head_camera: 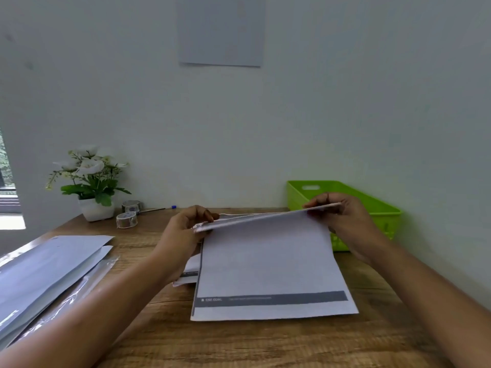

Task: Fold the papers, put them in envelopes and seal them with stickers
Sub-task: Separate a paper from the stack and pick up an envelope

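Observation:
A white printed sheet of paper (268,264) with a grey band near its front edge lies in the middle of the wooden table (239,341). Its far edge is lifted off the table. My left hand (183,235) pinches the far left corner and my right hand (342,216) pinches the far right corner. More papers (188,269) peek out under its left side. A stack of white envelopes (45,272) lies at the left, partly on clear plastic wrap. Two rolls of sticker tape (127,219) stand at the back left.
A green plastic basket (385,208) stands at the back right against the wall. A white pot of artificial flowers (91,181) is at the back left, with a pen (156,209) beside the rolls. A sheet hangs on the wall (220,30).

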Demonstrator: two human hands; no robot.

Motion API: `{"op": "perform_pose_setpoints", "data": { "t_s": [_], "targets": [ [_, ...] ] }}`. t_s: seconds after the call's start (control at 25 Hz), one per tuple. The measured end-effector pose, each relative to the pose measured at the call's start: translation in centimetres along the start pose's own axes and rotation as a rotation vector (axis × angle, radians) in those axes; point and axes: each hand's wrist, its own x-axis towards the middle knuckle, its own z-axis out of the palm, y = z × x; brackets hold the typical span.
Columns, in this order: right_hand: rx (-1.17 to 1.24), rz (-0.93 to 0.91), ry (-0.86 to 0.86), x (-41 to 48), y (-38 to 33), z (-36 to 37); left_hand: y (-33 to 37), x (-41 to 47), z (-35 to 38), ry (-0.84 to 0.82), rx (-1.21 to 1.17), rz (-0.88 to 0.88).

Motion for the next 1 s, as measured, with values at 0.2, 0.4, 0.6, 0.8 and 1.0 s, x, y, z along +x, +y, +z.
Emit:
{"op": "perform_pose_setpoints", "data": {
  "t_s": [0.2, 0.4, 0.6, 0.8, 1.0],
  "targets": [
    [-0.087, 0.003, -0.003, -0.3, -0.4, 0.1, 0.6, -0.5, 0.2, 0.009, -0.093, -0.111],
    [-0.148, -0.057, 0.08, -0.5, -1.2, 0.7, 0.8, -1.0, 0.3, -0.064, -0.098, -0.097],
    [-0.16, -0.013, 0.102, -0.4, -1.2, 0.5, 0.5, -1.2, 0.5, -0.034, 0.057, -0.047],
    [0.184, 0.34, 0.022, -0.4, -2.4, -0.1, -0.1, -0.7, 0.3, 0.037, 0.077, 0.016],
    [0.047, 0.275, -0.138, -0.6, -1.7, 0.0, -0.1, -0.7, 0.9, 0.028, -0.026, 0.055]
  ]
}}
